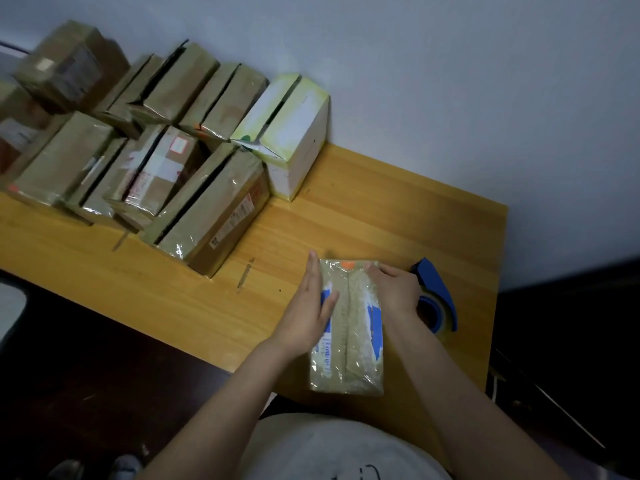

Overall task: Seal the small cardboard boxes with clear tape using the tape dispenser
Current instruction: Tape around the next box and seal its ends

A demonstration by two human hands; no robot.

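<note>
Touching box (pixel 356 341), left hand (pixel 311 306) flat, right hand (pixel 394 289) gripping.

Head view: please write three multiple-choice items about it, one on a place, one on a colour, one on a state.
1. Where is the dispenser? A) left of the box B) right of the box, beyond the right hand C) out of view
2. Its colour? A) red B) blue C) white
3. The left hand is: A) flat against the box B) a fist C) holding the dispenser
Answers: 1 B, it shows past the right wrist; 2 B, its body is blue; 3 A, straight fingers lie along the box's left side.
</note>
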